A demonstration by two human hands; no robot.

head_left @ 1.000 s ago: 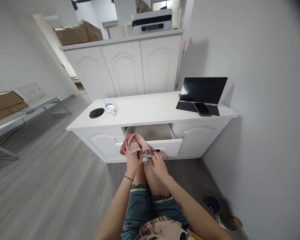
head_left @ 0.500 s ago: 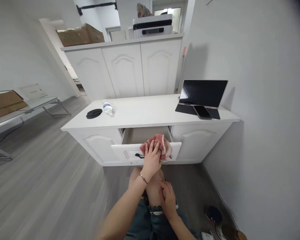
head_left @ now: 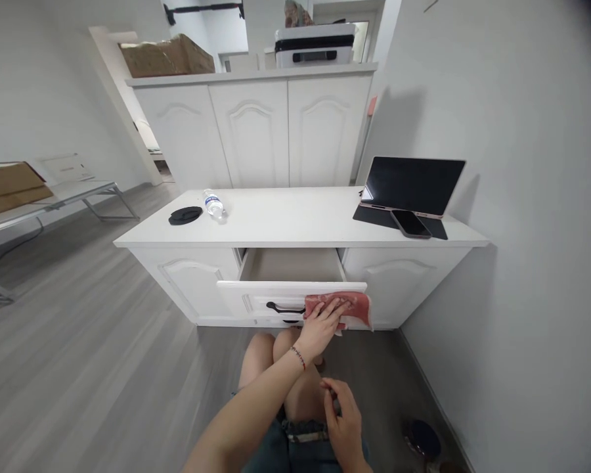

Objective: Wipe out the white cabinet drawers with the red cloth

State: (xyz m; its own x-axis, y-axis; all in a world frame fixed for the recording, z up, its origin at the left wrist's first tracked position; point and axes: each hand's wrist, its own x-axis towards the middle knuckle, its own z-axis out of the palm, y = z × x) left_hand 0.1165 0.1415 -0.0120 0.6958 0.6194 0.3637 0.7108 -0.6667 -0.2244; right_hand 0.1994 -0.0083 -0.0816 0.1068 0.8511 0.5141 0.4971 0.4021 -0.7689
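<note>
My left hand (head_left: 321, 323) lies flat, fingers stretched, pressing a red cloth (head_left: 355, 307) against the front panel of an open drawer (head_left: 256, 297) in a low white cabinet (head_left: 295, 226). The cloth sits at the panel's right end, just right of the black handle (head_left: 282, 308). My right hand (head_left: 343, 422) rests near my knee, fingers loosely curled and holding nothing that I can see. The drawer's inside looks bare and beige.
On the cabinet top lie a black lid (head_left: 185, 215), a water bottle (head_left: 213, 204), a tablet (head_left: 412, 186) and a phone (head_left: 410, 223). A tall white cupboard (head_left: 256, 131) stands behind. A wall runs along the right, with dark objects (head_left: 422, 437) on the floor by it.
My left hand carried the cloth from in front of the drawer onto the drawer's front panel and slid it rightward. My right hand let go and dropped toward my lap.
</note>
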